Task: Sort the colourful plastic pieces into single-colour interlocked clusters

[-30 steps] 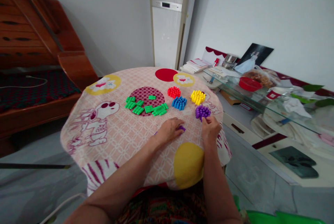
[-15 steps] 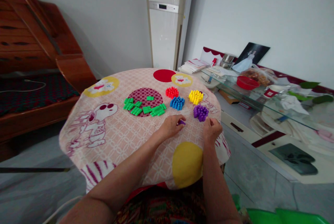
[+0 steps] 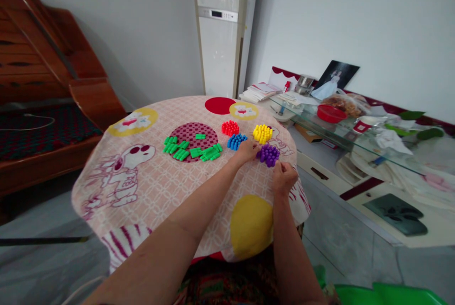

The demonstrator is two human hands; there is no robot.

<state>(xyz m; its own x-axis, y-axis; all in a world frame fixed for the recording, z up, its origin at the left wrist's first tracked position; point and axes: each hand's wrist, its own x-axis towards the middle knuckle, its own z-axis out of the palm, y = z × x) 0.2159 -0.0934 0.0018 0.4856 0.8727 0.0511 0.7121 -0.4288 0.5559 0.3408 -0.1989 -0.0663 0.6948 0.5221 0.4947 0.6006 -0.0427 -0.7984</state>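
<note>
My left hand (image 3: pixel 248 151) reaches over the table to the left edge of a cluster of upright purple plastic pegs (image 3: pixel 269 155). Its fingers are pinched at a purple peg there, mostly hidden by the hand. Close to the near right side of the same cluster, my right hand (image 3: pixel 284 175) is closed, thumb and fingertips together; what it holds, if anything, is hidden. Blue pegs (image 3: pixel 236 141) stand just beyond my left wrist, with red pegs (image 3: pixel 230 128) behind them. Yellow pegs (image 3: pixel 262 133) stand behind the purple ones. Several green pegs (image 3: pixel 181 149) lie flat in rows to the left.
A patterned cloth (image 3: pixel 149 201) covers the round table. To the right, a glass shelf (image 3: pixel 313 127) carries papers, a red bowl (image 3: pixel 331 113) and a cup (image 3: pixel 363 125). A wooden bench (image 3: pixel 88 94) stands left; a white cabinet-like unit (image 3: pixel 218 54) stands behind.
My left hand has moved forward and right, from the open cloth to the purple cluster, carrying a purple peg. My right hand stays near the cluster. The view has shifted slightly.
</note>
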